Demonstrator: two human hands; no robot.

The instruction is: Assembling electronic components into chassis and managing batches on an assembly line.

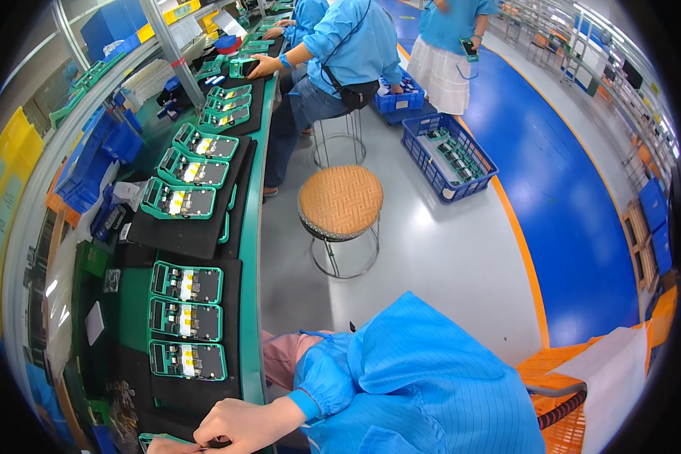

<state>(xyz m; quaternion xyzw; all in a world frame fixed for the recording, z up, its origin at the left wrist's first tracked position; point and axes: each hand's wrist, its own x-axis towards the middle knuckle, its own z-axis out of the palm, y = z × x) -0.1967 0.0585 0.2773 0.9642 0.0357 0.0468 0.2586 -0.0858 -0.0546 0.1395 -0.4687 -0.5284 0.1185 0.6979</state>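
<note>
My right hand (238, 425) reaches over the bench at the lower edge, its fingers pinched together on something small and dark that I cannot make out. Only a sliver of my left hand (172, 447) shows, cut off by the picture's edge, its fingertips close to those of the right. Beside it, the corner of a green housing (153, 437) shows. Just beyond lie three green device housings in a row, the nearest (188, 360) on a black mat (231, 325). Each has a dark circuit board with a white and yellow strip inside.
Farther along the bench, more housings (178, 200) rest on black mats. A wicker-topped stool (340, 203) and a blue crate with circuit boards (450, 159) stand on the floor. A co-worker (348, 45) sits at the bench; another person (446, 53) stands in the aisle. Behind my shoulder is an orange basket (567, 431).
</note>
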